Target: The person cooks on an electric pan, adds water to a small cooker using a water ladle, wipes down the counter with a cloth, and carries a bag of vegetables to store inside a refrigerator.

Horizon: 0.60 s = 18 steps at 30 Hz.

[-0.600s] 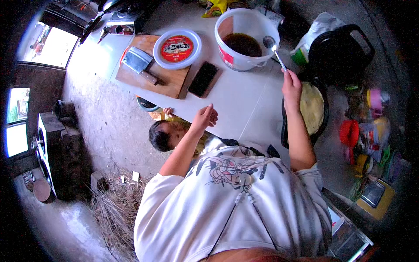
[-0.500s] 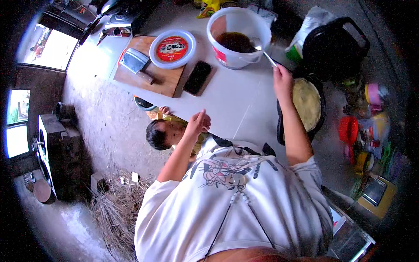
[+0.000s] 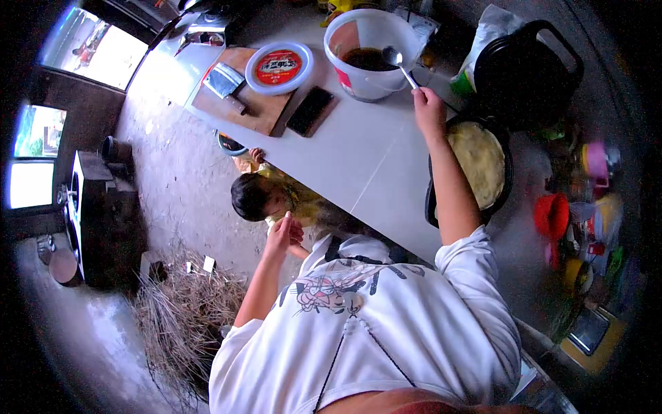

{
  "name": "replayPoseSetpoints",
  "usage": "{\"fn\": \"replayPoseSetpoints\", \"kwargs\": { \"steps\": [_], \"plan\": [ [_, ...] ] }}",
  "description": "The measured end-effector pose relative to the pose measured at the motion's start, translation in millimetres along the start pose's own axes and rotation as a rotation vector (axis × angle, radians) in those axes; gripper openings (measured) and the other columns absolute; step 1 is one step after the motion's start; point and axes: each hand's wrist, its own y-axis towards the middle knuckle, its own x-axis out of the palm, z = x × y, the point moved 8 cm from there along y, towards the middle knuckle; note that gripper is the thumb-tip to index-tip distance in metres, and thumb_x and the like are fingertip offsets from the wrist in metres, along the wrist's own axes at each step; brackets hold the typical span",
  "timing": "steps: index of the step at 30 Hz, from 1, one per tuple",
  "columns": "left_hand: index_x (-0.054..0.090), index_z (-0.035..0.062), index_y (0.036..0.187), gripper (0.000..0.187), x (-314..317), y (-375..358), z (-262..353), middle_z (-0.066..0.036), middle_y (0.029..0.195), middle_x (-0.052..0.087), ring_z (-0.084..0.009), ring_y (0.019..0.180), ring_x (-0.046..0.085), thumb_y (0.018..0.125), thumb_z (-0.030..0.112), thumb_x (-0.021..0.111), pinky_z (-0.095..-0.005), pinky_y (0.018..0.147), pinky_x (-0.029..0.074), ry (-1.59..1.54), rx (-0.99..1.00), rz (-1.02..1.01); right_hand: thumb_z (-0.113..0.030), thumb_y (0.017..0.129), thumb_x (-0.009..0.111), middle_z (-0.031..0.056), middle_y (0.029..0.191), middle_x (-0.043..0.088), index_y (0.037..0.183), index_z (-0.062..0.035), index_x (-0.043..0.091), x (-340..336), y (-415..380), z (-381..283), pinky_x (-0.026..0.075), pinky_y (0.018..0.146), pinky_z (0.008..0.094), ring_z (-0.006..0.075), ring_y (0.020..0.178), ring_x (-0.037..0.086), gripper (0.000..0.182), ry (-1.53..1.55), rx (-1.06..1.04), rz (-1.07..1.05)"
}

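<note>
My right hand [image 3: 430,110] is closed round the handle of a metal spoon [image 3: 405,71]. The spoon's bowl is over the rim of a white plastic bucket [image 3: 376,83], which holds dark brown liquid [image 3: 362,59]. Below that hand, beside my forearm, a dark pan [image 3: 507,172] holds a pale flat dough [image 3: 477,162]. My left hand [image 3: 281,231] is off the table's edge, in front of a small person [image 3: 256,198]; its fingers are curled, and what they hold, if anything, is too small to make out.
A cleaver [image 3: 225,81] and a red-labelled tub [image 3: 278,67] lie on a wooden board [image 3: 258,114], beside a black phone [image 3: 310,110]. A black pot [image 3: 527,76] stands at the back right. Dry straw [image 3: 186,310] and a dark stove [image 3: 110,221] are at left.
The spoon has lifted higher over the bucket, with its bowl now showing. My left hand has moved left and down, away from the table. The view has shifted a little.
</note>
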Motion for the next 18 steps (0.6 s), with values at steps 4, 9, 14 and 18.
{"fn": "replayPoseSetpoints", "kwargs": {
  "steps": [4, 9, 14, 18],
  "plan": [
    [0.051, 0.0042, 0.070, 0.040, -21, -21, -13, -0.006, 0.056, 0.053, -0.0144, 0.046, 0.051, 0.084, 0.040, 0.039, -0.0238, 0.043, 0.040, -0.033, -0.018, -0.009, -0.026, 0.079, 0.048, 0.0126, 0.069, 0.057, 0.085, -0.0041, 0.058, 4, 0, 3, 0.041, 0.055, 0.0318, 0.0234, 0.060, 0.055, 0.024, 0.169, -0.016, 0.013],
    [0.051, 0.0053, 0.072, 0.039, -65, -42, -48, -0.005, 0.058, 0.053, -0.0132, 0.048, 0.051, 0.085, 0.039, 0.037, -0.0232, 0.043, 0.040, -0.142, 0.031, -0.016, -0.030, 0.082, 0.041, 0.0162, 0.080, 0.057, 0.091, -0.0081, 0.054, -8, -11, -41, 0.042, 0.061, 0.0401, 0.0341, 0.072, 0.054, 0.027, -0.146, -0.161, 0.081],
    [0.052, 0.0062, 0.074, 0.039, -129, -66, -73, -0.004, 0.060, 0.054, -0.0119, 0.049, 0.051, 0.085, 0.039, 0.035, -0.0225, 0.044, 0.039, -0.206, -0.016, 0.046, -0.014, 0.080, 0.043, 0.0191, 0.077, 0.055, 0.080, 0.0002, 0.051, 2, -21, -81, 0.041, 0.060, 0.0390, 0.0359, 0.072, 0.052, 0.016, -0.491, -0.268, 0.035],
    [0.051, 0.0059, 0.074, 0.039, -199, -78, -98, -0.005, 0.060, 0.054, -0.0122, 0.049, 0.051, 0.085, 0.040, 0.036, -0.0232, 0.044, 0.040, -0.247, 0.051, 0.076, -0.025, 0.081, 0.038, 0.0156, 0.083, 0.056, 0.083, -0.0080, 0.053, 21, -23, -85, 0.042, 0.060, 0.0451, 0.0358, 0.076, 0.053, 0.022, -0.786, -0.216, 0.050]
  ]
}}
